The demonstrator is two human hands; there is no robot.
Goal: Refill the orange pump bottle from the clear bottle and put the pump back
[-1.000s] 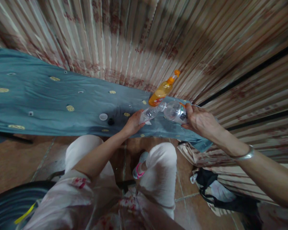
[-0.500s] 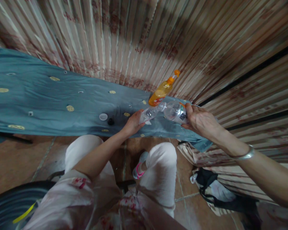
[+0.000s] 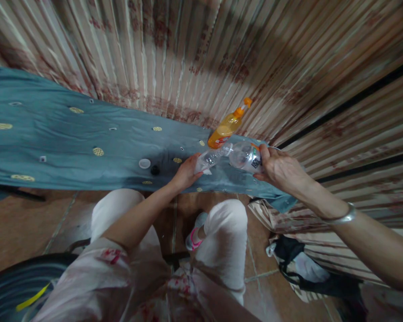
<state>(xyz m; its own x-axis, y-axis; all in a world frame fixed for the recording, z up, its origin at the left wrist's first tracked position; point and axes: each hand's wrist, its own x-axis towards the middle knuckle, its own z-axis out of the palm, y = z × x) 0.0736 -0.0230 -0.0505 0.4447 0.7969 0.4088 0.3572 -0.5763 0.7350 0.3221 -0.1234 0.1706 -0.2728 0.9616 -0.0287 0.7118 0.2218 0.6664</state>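
A: Left hand [image 3: 185,173]?
B: Closed round small clear bottle [image 3: 212,157], held tilted over blue cloth [image 3: 87,143].
A: Right hand [image 3: 282,170]?
B: Gripping bigger clear bottle [image 3: 245,156], tipped on its side, mouth against the small one's mouth.
A: Nearby?
B: Orange bottle [image 3: 226,126] just behind. White cap [image 3: 144,163] and black cap [image 3: 155,170] on cloth, left of hands.

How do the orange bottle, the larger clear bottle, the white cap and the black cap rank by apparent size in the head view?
1. Orange bottle and larger clear bottle: close in apparent size, and the right hand covers part of the clear one, so unranked.
2. White cap.
3. Black cap.
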